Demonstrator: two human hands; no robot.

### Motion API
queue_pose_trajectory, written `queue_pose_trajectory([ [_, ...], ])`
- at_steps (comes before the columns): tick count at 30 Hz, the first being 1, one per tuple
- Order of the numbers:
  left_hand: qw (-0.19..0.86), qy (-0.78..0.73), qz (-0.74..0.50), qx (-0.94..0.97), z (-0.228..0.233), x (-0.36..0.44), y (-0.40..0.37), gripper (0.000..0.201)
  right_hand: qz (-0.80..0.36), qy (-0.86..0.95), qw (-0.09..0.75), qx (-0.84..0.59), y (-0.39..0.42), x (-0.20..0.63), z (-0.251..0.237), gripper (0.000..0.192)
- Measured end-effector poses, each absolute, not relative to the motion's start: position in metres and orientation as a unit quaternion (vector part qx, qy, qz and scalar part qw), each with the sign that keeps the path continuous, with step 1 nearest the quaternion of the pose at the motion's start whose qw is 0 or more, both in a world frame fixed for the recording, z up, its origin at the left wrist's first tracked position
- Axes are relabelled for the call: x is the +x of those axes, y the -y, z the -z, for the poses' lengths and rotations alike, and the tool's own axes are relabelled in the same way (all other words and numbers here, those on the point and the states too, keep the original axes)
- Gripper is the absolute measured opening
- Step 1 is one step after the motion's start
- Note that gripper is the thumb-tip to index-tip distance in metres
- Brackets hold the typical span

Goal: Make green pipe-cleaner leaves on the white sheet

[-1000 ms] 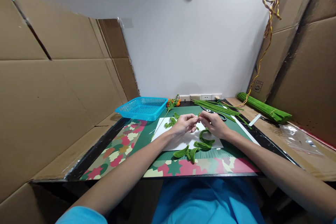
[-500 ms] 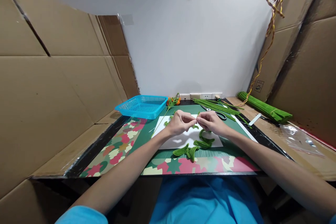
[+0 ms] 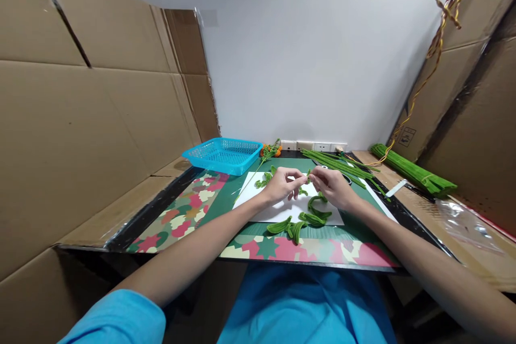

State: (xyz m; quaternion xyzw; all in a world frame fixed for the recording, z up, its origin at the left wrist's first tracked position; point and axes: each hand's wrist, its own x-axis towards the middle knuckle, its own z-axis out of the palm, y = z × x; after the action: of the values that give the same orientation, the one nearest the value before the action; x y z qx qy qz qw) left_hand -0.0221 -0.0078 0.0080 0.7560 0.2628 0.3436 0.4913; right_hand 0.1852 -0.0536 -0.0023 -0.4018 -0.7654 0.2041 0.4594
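Where left hand [image 3: 282, 185] and right hand [image 3: 331, 187] pinch, green piece [image 3: 308, 173] looks near-upright lengthwise.

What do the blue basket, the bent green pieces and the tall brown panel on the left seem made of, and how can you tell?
Blue basket: probably plastic, slightly glossy, with a regular, moulded-looking mesh.
Bent green pieces: perhaps fuzzy chenille stems, matte, judging by their soft-edged strands.
Tall brown panel: likely cardboard, matte, from its straight fold creases.
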Motion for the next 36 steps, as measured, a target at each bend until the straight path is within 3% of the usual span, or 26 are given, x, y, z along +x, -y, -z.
queue_pose_trajectory([
  [6,0.528,-0.258,-0.344,0.732,-0.0059,-0.0229,0.0042,0.047,-0.144,0.780,0.442,-0.419,0.0503,0.1857,0.0083,0.029],
  [14,0.520,-0.243,-0.367,0.732,-0.0135,-0.0246,0.0033,0.047,-0.152,0.790,0.434,-0.406,0.0563,0.1867,0.0067,0.028],
  [20,0.521,-0.243,-0.346,0.742,-0.0064,-0.0225,0.0037,0.048,-0.168,0.773,0.452,-0.412,0.0551,0.1827,0.0059,0.041],
  [36,0.538,-0.276,-0.361,0.710,-0.0053,-0.0175,0.0050,0.046,-0.168,0.767,0.457,-0.417,0.0556,0.1832,0.0053,0.037],
])
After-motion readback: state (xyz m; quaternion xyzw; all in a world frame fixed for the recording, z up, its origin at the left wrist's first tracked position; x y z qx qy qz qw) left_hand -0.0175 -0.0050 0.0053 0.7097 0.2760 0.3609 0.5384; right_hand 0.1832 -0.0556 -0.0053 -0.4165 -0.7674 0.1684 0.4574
